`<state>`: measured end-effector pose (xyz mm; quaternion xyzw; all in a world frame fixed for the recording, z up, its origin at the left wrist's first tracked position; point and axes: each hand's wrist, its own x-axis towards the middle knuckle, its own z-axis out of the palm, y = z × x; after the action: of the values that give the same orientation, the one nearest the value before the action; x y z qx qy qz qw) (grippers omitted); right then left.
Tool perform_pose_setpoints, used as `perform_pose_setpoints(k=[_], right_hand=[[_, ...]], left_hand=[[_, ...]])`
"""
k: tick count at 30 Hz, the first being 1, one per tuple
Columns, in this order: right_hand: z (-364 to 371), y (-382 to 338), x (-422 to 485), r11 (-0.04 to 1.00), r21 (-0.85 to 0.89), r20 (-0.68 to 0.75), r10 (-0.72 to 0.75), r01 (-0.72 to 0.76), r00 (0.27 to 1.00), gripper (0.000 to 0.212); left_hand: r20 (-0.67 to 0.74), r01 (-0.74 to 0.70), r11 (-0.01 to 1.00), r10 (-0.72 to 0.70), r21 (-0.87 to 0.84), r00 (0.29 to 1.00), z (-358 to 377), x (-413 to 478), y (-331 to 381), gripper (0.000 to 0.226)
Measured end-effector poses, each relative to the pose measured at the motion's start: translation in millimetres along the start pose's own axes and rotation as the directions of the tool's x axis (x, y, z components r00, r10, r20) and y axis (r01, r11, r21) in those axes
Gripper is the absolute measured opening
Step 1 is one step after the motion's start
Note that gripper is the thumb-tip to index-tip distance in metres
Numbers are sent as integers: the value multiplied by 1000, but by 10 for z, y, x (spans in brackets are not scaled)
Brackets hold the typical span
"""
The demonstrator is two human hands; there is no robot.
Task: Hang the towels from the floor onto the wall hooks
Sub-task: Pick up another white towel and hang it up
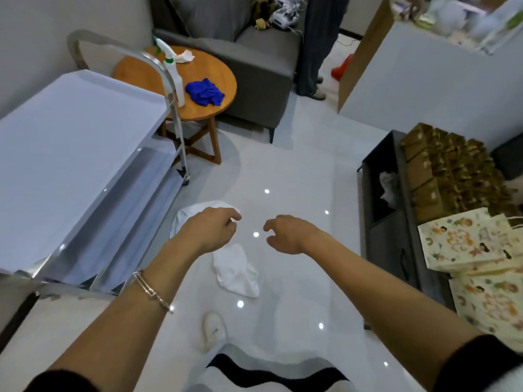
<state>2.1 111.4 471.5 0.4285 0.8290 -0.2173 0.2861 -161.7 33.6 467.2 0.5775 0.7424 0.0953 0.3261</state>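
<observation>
Two white towels lie crumpled on the glossy tiled floor. One towel is just below my left hand, the other towel lies farther off, partly hidden behind that hand. My left hand hovers above them with fingers loosely curled, holding nothing. To its right, over bare floor, my right hand is likewise loosely curled and holds nothing. No wall hooks are in view.
A steel trolley stands at the left. Behind it is a round wooden table with a blue cloth and a spray bottle. A dark shelf unit with boxes and paper bags stands right. A person's legs are by the grey sofa.
</observation>
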Motion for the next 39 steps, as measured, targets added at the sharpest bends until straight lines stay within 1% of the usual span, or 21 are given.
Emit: perform_pose_setpoints(k=[3,8,13,17,21,25,28,32,36,39], right_hand=[[-53,-197,323,1000,-9,30,-24,24,999,47],[18,-378,684,997,46,63,-63,60,996,46],[185,-257,1013,992,110,97,-65,55,993,46],[493,-47,1289,984,175,160,-68,40,985,44],[914,222,1572,965,264,235,-76,12,969,43],[1297,582,2021,951,310,317,-95,-9,944,43],[1558,892,2448,941,337,318,-99,-14,943,41],[2013,1305,2940,927,375,290,-88,-28,953,37],[2700,1669,3361,933,359,348,-120,-14,930,37],[3257,1897,3632,933,357,396,-122,-30,910,37]], left_hand=[[32,44,999,-43,-29,999,-80,146,-290,36],[110,87,996,-88,7,990,-56,360,-571,35],[210,104,994,-109,34,972,156,595,-641,36],[298,133,987,-153,89,942,451,723,-767,36],[367,128,981,-173,143,914,878,942,-813,36],[390,131,973,-197,190,899,1291,1385,-816,36],[395,136,969,-210,207,894,1681,1803,-850,37],[413,164,965,-237,204,879,2368,2308,-999,36],[460,210,955,-286,209,841,3185,2685,-1290,35],[534,193,946,-308,260,788,3812,2880,-1545,34]])
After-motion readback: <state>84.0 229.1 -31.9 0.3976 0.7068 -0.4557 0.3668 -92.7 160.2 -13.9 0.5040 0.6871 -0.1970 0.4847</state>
